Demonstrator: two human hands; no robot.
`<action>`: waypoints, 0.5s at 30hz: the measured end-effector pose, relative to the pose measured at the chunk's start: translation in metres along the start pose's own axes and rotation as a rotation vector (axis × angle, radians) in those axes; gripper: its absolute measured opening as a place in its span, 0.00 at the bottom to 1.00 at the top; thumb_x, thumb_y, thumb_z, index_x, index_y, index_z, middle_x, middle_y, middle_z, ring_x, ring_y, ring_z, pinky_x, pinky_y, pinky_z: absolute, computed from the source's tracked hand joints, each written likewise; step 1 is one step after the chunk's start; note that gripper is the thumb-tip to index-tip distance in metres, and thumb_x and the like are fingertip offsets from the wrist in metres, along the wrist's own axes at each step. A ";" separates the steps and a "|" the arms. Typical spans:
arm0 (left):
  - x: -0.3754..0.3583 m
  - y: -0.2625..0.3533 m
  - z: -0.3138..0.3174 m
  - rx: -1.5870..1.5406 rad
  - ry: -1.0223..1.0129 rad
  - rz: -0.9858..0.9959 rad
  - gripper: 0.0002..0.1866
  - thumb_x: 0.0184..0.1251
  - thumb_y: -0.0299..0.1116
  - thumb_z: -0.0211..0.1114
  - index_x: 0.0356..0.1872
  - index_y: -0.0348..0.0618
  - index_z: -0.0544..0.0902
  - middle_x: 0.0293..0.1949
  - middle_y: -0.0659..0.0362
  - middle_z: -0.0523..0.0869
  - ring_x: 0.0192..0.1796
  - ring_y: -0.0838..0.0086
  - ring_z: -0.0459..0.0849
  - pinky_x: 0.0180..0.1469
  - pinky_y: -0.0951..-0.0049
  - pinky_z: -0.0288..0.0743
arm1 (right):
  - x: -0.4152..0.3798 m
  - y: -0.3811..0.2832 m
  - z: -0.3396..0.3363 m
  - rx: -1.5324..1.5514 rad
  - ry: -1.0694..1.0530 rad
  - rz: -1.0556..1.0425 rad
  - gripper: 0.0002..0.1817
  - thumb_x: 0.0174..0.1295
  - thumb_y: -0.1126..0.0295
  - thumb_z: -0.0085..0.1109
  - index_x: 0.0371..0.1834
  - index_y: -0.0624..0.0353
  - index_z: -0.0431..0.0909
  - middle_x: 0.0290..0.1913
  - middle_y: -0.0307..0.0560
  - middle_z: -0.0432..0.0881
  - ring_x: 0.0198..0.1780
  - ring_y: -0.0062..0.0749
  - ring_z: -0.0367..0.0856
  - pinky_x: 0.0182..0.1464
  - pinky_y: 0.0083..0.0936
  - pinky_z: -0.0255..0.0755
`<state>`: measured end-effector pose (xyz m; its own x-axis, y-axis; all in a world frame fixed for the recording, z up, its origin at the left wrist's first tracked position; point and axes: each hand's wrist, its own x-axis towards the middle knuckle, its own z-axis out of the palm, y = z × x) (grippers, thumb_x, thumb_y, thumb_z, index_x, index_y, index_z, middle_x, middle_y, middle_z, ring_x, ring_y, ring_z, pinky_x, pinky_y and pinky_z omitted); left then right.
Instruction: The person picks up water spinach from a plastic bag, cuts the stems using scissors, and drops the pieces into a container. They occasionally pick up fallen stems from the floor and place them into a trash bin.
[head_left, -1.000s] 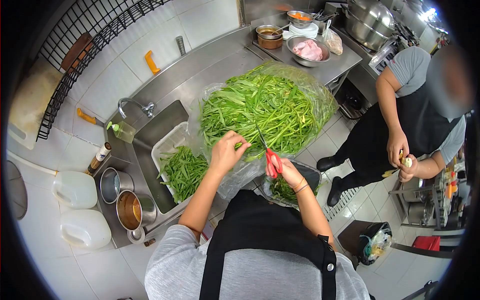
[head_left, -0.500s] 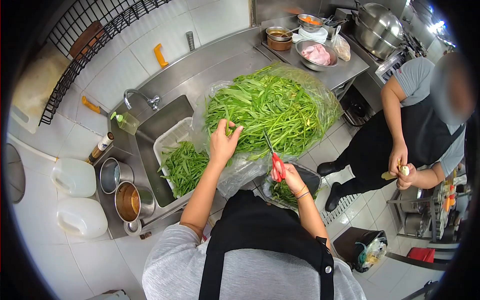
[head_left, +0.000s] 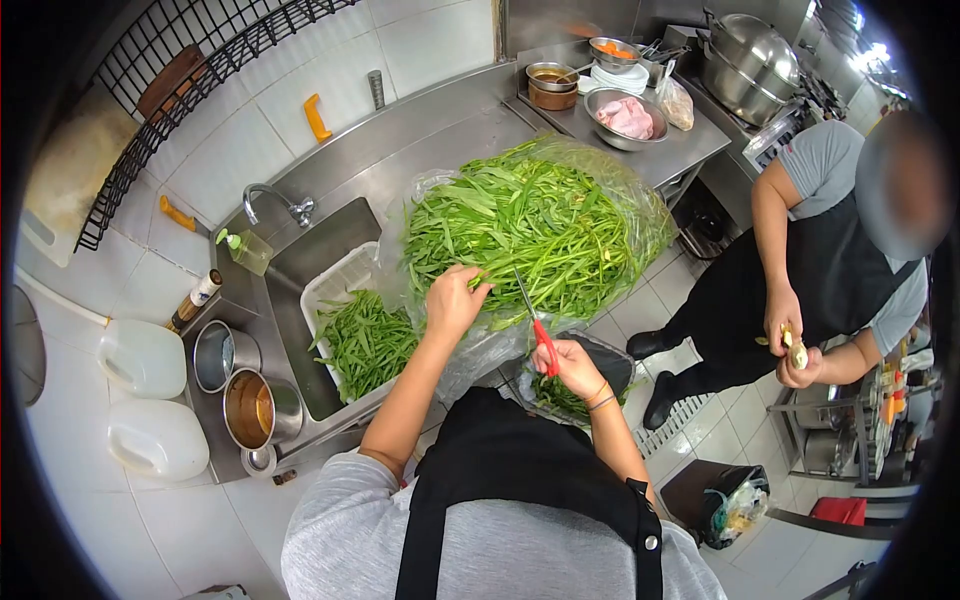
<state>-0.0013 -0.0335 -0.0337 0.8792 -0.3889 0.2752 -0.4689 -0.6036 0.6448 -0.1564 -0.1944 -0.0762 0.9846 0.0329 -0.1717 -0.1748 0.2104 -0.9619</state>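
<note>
A big heap of leafy greens [head_left: 530,220], long-stemmed like water spinach, lies on a clear plastic bag [head_left: 650,200] by the sink. My left hand [head_left: 456,300] is closed at the heap's near edge, with stems pinched between thumb and fingers. My right hand [head_left: 572,368] grips red-handled scissors [head_left: 541,340], whose blades point up at the stems, right of my left hand. Cut greens [head_left: 368,345] lie in a white basket [head_left: 318,292] to the left. Below my right hand, a dark bin [head_left: 625,362] holds more green pieces.
The steel sink [head_left: 290,310] has a tap [head_left: 300,210] and a soap bottle [head_left: 250,252]. Metal pots [head_left: 285,410] and plastic jugs [head_left: 150,440] stand left. A bowl of raw meat [head_left: 627,118] sits at the back. On the right, a co-worker [head_left: 800,260] holds a small pale item.
My left hand has moved slightly right and down, its fingers now closed on stems at the heap's edge. The scissors have shifted slightly left and stand more upright.
</note>
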 end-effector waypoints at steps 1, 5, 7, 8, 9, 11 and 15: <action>-0.002 -0.002 0.001 0.004 0.014 0.026 0.13 0.48 0.37 0.70 0.33 0.42 0.84 0.27 0.56 0.80 0.26 0.64 0.82 0.29 0.66 0.73 | -0.003 0.000 0.000 0.005 -0.010 -0.019 0.20 0.66 0.57 0.51 0.20 0.59 0.73 0.21 0.32 0.72 0.25 0.14 0.64 0.30 0.14 0.59; -0.013 0.012 -0.004 0.013 -0.002 0.067 0.11 0.49 0.37 0.70 0.31 0.42 0.85 0.25 0.56 0.80 0.26 0.62 0.81 0.29 0.66 0.72 | -0.007 0.003 -0.002 0.100 -0.016 -0.023 0.20 0.65 0.57 0.51 0.20 0.59 0.73 0.21 0.32 0.72 0.25 0.14 0.64 0.30 0.15 0.59; -0.017 0.009 -0.002 0.022 -0.005 0.068 0.11 0.49 0.38 0.70 0.31 0.42 0.85 0.25 0.55 0.80 0.26 0.61 0.81 0.29 0.66 0.72 | -0.006 0.006 -0.004 0.024 -0.016 0.018 0.20 0.66 0.58 0.51 0.20 0.59 0.72 0.21 0.33 0.72 0.25 0.15 0.65 0.30 0.15 0.60; -0.018 0.007 0.000 0.031 -0.006 0.070 0.12 0.50 0.38 0.69 0.31 0.42 0.86 0.25 0.55 0.80 0.26 0.61 0.80 0.29 0.65 0.72 | -0.006 0.007 -0.004 0.025 -0.017 0.017 0.20 0.66 0.58 0.51 0.20 0.59 0.72 0.21 0.33 0.72 0.25 0.15 0.65 0.30 0.15 0.60; -0.019 0.004 0.001 0.033 -0.006 0.070 0.12 0.50 0.38 0.69 0.31 0.42 0.86 0.25 0.55 0.80 0.26 0.61 0.80 0.29 0.65 0.72 | -0.008 0.008 -0.004 -0.002 -0.025 0.046 0.20 0.66 0.57 0.50 0.20 0.59 0.72 0.21 0.34 0.72 0.25 0.15 0.66 0.31 0.15 0.61; -0.021 -0.006 0.004 -0.006 0.002 0.052 0.12 0.52 0.38 0.68 0.31 0.40 0.83 0.27 0.55 0.79 0.29 0.58 0.80 0.31 0.65 0.72 | -0.012 0.013 -0.004 -0.027 -0.031 0.074 0.20 0.66 0.57 0.50 0.20 0.59 0.71 0.21 0.34 0.72 0.26 0.16 0.66 0.31 0.16 0.61; -0.014 -0.013 0.008 -0.042 0.269 0.040 0.14 0.56 0.38 0.65 0.30 0.37 0.74 0.30 0.53 0.74 0.35 0.54 0.77 0.36 0.62 0.71 | -0.020 0.022 -0.011 0.086 -0.024 0.017 0.21 0.67 0.56 0.49 0.20 0.59 0.71 0.22 0.36 0.72 0.27 0.18 0.68 0.33 0.17 0.62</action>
<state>-0.0080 -0.0260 -0.0521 0.8533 -0.2097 0.4774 -0.5050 -0.5601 0.6566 -0.1804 -0.2011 -0.0961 0.9814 0.0602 -0.1821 -0.1918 0.2926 -0.9368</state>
